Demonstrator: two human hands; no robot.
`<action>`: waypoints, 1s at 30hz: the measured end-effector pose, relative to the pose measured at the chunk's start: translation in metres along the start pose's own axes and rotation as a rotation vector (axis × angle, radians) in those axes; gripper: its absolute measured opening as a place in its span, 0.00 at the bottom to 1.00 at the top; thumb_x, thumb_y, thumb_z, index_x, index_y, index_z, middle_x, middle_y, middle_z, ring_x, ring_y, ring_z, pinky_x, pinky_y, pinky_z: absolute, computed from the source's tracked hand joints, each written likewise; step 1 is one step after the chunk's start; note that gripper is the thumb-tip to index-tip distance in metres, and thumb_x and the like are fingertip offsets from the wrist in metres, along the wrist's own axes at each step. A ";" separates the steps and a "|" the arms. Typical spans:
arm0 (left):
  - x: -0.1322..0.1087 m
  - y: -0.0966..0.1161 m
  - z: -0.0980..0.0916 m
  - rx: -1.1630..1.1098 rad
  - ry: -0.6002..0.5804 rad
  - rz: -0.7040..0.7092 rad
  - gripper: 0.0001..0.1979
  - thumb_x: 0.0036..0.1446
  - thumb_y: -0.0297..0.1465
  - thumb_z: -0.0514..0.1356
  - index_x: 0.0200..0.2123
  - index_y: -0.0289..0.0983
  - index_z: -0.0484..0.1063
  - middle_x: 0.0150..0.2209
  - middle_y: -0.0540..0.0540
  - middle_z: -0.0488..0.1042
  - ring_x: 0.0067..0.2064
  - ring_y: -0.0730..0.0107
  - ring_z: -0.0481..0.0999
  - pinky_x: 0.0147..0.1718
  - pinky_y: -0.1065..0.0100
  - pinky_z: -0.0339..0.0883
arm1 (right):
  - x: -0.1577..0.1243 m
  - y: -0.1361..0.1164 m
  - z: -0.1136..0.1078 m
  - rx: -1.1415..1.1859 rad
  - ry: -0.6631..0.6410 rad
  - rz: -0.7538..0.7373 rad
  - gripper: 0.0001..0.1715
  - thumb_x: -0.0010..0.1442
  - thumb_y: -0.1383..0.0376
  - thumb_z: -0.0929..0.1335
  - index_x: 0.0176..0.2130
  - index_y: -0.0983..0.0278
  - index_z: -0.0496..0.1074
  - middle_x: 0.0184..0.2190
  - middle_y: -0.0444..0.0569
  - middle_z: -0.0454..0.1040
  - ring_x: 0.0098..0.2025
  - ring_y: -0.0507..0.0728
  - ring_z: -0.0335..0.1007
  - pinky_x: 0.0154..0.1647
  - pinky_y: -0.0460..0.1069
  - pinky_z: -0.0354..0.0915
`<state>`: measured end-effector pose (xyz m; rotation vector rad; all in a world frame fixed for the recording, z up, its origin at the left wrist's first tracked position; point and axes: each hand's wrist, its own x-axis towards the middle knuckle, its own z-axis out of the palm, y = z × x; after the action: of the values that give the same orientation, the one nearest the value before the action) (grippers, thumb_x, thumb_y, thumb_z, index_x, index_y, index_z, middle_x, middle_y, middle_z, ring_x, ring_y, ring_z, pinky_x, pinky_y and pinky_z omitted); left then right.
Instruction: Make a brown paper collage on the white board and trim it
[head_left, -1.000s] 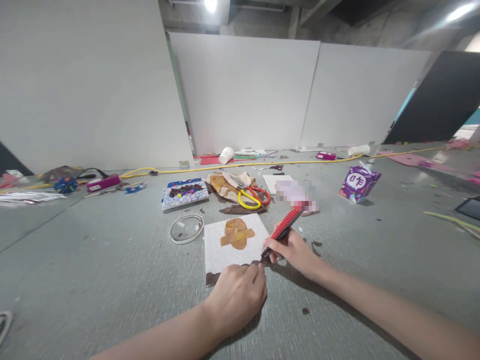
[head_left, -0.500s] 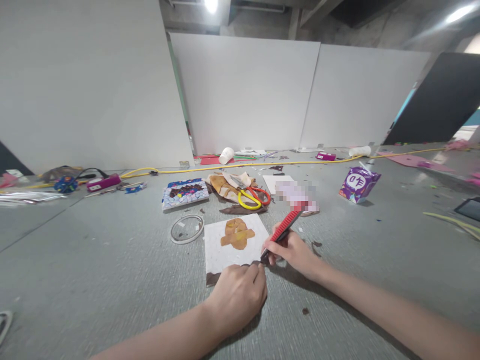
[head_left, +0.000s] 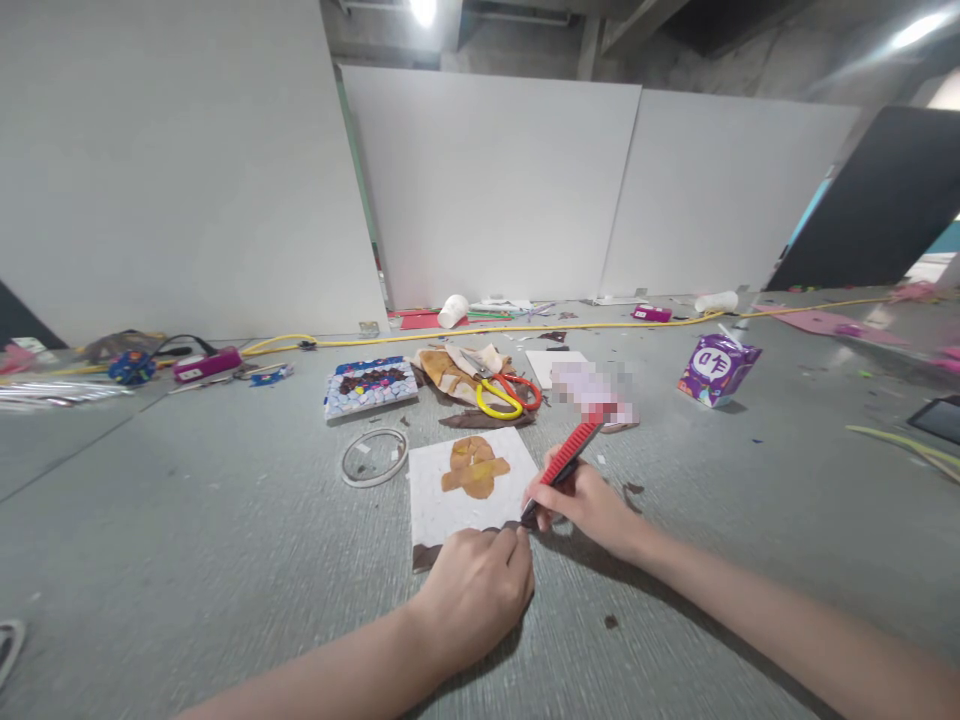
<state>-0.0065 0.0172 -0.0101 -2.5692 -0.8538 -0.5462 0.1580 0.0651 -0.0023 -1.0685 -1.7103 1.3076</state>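
A white square card (head_left: 435,505) lies on the grey surface, with a ball-like brown shape (head_left: 470,470) crossed by a band stuck on it. A dark brown strip (head_left: 426,556) runs along its near edge. Over that edge rests my left hand (head_left: 476,590), fingers curled and pressed together on the strip and card; the fingertips are partly hidden. My right hand (head_left: 574,505) grips a red and black utility knife (head_left: 574,448), tilted, its tip down at the strip by the card's near right corner, close to my left fingertips.
Beyond the card lie yellow and red scissors (head_left: 499,398) on brown-stained cloth (head_left: 446,375), a mosaic-patterned board (head_left: 371,388) and a tape roll (head_left: 375,458). A purple packet (head_left: 718,370) stands to the right. A yellow cable (head_left: 495,330) crosses the back, before white panels (head_left: 502,190).
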 end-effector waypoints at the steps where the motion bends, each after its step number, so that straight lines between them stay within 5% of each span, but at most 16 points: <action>1: 0.000 0.000 0.000 -0.001 -0.001 -0.003 0.07 0.54 0.21 0.46 0.30 0.33 0.63 0.20 0.49 0.68 0.18 0.66 0.68 0.13 0.67 0.62 | -0.001 -0.001 0.000 -0.021 -0.003 -0.002 0.13 0.51 0.57 0.65 0.23 0.64 0.63 0.17 0.42 0.68 0.21 0.51 0.66 0.25 0.45 0.62; 18: 0.001 -0.001 0.001 -0.015 -0.024 -0.016 0.08 0.54 0.21 0.46 0.29 0.33 0.63 0.20 0.49 0.68 0.18 0.66 0.68 0.13 0.66 0.61 | -0.002 -0.002 0.001 -0.022 0.005 0.005 0.12 0.50 0.59 0.66 0.23 0.64 0.63 0.17 0.42 0.68 0.21 0.50 0.65 0.25 0.45 0.62; 24: 0.001 -0.001 -0.002 -0.073 -0.108 -0.082 0.07 0.53 0.21 0.48 0.27 0.34 0.63 0.21 0.49 0.68 0.20 0.67 0.68 0.16 0.67 0.63 | -0.001 0.002 0.000 0.079 0.176 -0.055 0.15 0.53 0.57 0.64 0.22 0.64 0.60 0.14 0.40 0.63 0.18 0.49 0.61 0.23 0.45 0.59; 30: 0.006 -0.002 -0.010 -0.139 -0.204 -0.186 0.08 0.55 0.26 0.49 0.38 0.34 0.65 0.29 0.45 0.66 0.28 0.64 0.68 0.26 0.63 0.66 | -0.004 -0.005 0.000 -0.099 0.331 -0.076 0.16 0.51 0.58 0.65 0.19 0.62 0.58 0.13 0.39 0.62 0.18 0.50 0.60 0.22 0.45 0.58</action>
<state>-0.0055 0.0165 0.0021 -2.7227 -1.1707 -0.4129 0.1591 0.0606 0.0021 -1.1905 -1.5598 0.9468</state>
